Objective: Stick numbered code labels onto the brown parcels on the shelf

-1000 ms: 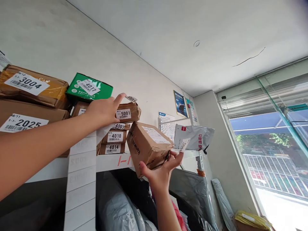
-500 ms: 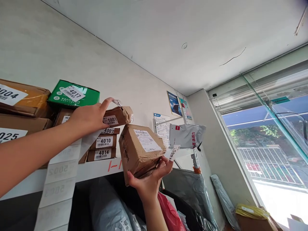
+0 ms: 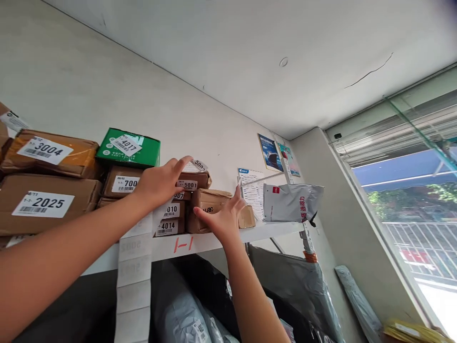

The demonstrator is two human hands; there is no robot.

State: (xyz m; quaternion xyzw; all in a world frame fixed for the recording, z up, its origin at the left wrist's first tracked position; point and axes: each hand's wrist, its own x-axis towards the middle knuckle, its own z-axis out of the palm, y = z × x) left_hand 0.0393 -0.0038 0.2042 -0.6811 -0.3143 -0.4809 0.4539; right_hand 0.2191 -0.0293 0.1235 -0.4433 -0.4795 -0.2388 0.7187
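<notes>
My left hand (image 3: 160,183) is closed on a strip of white number labels (image 3: 134,271) that hangs down past the shelf edge. A label reading 500-something (image 3: 199,165) curls at its fingertips, beside a small brown box labelled 5001 (image 3: 200,179). My right hand (image 3: 226,216) spans the front of a cardboard box (image 3: 205,202) on the shelf, thumb against its left part and fingers by its right side. The palm and fingers hide part of this box. Boxes marked 4010 (image 3: 173,209) and 4014 (image 3: 167,227) are stacked directly left of it.
The white shelf (image 3: 210,241) is marked 1-1. Further left are a green box (image 3: 128,147) and brown boxes labelled 3004 (image 3: 50,150) and 2025 (image 3: 43,204). A grey mailer bag (image 3: 293,202) lies at the right end. Grey parcels (image 3: 182,305) fill the space below.
My right hand has brought the cardboard box up and back onto the shelf beside the stack. My left hand stays by the 5001 box with the label strip. The view has shifted left.
</notes>
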